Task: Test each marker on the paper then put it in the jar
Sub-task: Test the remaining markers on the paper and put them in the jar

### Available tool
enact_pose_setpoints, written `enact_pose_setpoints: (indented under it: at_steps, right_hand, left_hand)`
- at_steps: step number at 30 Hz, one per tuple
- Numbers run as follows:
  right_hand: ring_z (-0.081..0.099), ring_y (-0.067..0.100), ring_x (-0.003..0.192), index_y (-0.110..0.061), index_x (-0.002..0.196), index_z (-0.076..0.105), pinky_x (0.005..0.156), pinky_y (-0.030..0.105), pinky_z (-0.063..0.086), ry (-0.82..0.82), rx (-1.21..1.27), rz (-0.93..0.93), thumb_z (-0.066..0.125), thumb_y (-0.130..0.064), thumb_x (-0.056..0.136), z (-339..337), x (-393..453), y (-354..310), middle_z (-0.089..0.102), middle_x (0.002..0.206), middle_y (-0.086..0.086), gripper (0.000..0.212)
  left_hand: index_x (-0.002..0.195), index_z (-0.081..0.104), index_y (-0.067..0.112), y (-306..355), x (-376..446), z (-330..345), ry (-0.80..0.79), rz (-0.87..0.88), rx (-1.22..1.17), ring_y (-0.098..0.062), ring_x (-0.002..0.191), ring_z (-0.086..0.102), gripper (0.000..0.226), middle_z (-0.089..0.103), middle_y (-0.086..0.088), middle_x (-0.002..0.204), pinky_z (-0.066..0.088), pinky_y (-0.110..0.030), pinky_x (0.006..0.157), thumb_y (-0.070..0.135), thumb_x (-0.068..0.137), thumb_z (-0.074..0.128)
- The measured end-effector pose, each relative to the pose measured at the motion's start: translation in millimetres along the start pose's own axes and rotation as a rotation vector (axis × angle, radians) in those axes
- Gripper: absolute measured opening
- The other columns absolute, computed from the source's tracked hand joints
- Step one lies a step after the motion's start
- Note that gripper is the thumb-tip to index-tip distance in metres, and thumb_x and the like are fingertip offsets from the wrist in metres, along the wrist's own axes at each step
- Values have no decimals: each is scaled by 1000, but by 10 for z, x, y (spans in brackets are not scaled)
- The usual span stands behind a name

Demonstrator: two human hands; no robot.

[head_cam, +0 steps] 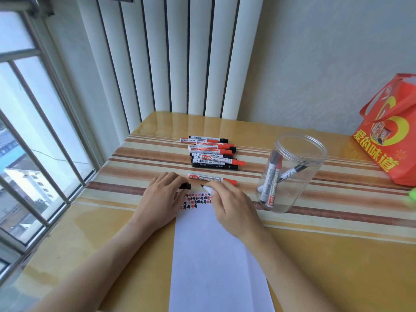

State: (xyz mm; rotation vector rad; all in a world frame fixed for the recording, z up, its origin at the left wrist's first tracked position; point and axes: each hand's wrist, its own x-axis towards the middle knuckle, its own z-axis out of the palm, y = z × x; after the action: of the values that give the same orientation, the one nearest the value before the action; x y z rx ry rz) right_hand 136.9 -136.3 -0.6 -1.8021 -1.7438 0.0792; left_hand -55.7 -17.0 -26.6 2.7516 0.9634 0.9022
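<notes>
Marker [206, 188], uncapped, black-tipped, pinched in right hand [227, 206] over paper [216, 255].

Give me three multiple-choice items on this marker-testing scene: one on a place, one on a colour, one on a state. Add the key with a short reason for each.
1. Where does the clear jar stand?
A. right of the paper
B. on the paper
C. on the window sill

2. What colours are the test marks on the paper?
A. blue and green
B. red and black
C. only black

3. How is the marker in the right hand?
A. capped
B. uncapped, tip bare
C. lying in the jar

Key: 1 A, the jar sits on the table right of the sheet. 2 B, the rows of marks mix red and black. 3 B, its black tip shows, and the left hand holds a black cap.
</notes>
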Motion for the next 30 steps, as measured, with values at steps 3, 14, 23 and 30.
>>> enact_pose_setpoints:
  at_steps: [3,14,23,30]
  right_hand:
    - [61,12,76,-26,124,57,71,33,51,16,294,5,49,-17,107,-37,25,17,64,98,-15,21]
    - [41,15,63,-18,119,70,57,22,32,-171,1084,336,55,4,99,-51,23,-49,52,77,1,33]
    - [54,22,50,-23,101,61,46,28,40,-37,855,341,67,-22,96,33,-5,-86,62,67,-2,7]
    - [56,26,36,-22,80,61,39,30,46,21,663,390,70,-17,93,74,-20,-79,61,48,16,16]
  left_hand:
    - [111,64,27,-30,2,45,-55,-47,2,-15,104,55,23,56,12,108,45,-34,93,36,96,48]
    - [141,54,39,-43,9,52,-209,-92,-5,-8,138,42,50,48,14,145,26,-31,114,56,97,36]
    - [156,34,41,-59,20,75,-311,-104,35,-8,156,11,68,30,13,165,5,-36,126,66,95,19]
    - [157,30,43,-47,31,62,-340,-112,39,-8,157,7,70,25,13,167,4,-38,127,68,94,13]
